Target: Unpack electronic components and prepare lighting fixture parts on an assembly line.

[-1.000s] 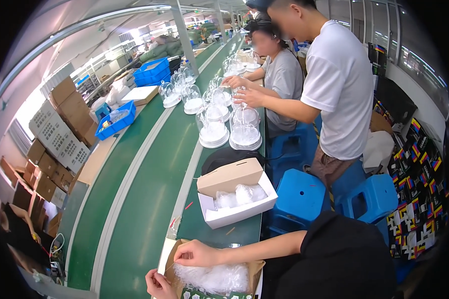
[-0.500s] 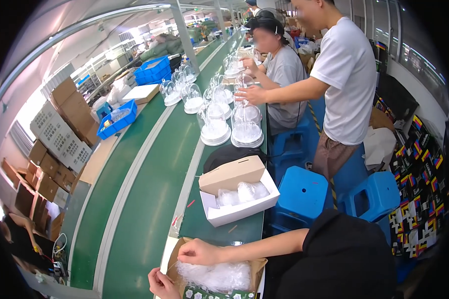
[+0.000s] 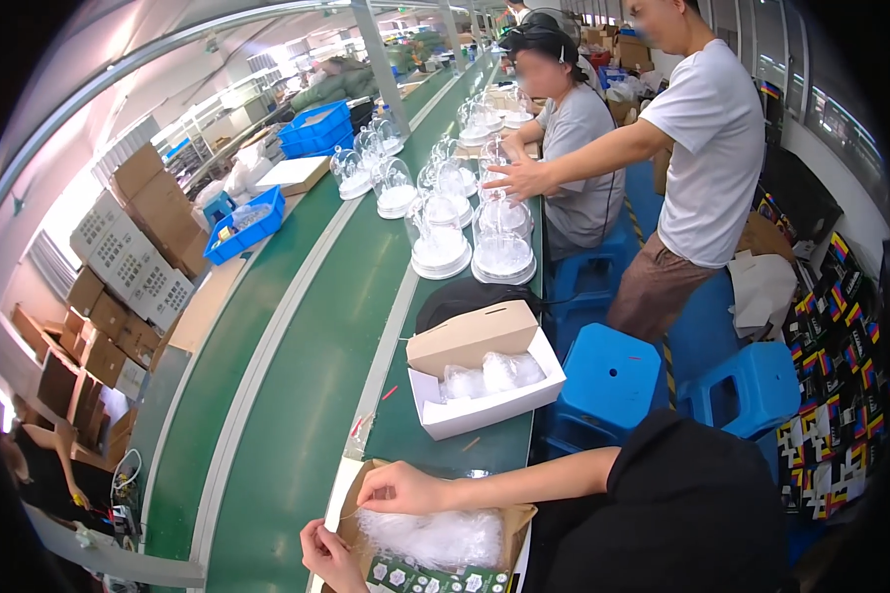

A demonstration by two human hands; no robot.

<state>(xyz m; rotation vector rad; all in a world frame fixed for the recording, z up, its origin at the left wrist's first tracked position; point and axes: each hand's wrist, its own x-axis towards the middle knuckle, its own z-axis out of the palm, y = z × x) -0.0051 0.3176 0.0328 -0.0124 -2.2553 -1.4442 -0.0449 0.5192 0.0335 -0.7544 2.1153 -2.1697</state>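
Observation:
At the belt's near end, both my hands work over the left side of an opened cardboard box (image 3: 517, 524). My right hand (image 3: 400, 488) is pinched closed at the box's far left corner. My left hand (image 3: 329, 555) is also pinched, close to the box's left flap. Between the fingers of the two hands a thin, pale strand faintly shows; its ends are too fine to make out. Inside the box lies a fluffy heap of white, translucent stringy material (image 3: 430, 537). Green printed cards (image 3: 435, 577) lie along its near side.
A white box (image 3: 489, 411) with clear plastic-wrapped pieces stands beyond my hands. Farther along the green belt (image 3: 297, 395) are several clear domes on white bases (image 3: 504, 259), where two co-workers handle them. Blue stools (image 3: 613, 368) stand right. A blue bin (image 3: 245, 233) is at left.
The view has shifted slightly, so the scene sits a little differently. My hands stay pinched at the box's left side. The standing co-worker's hand remains among the domes.

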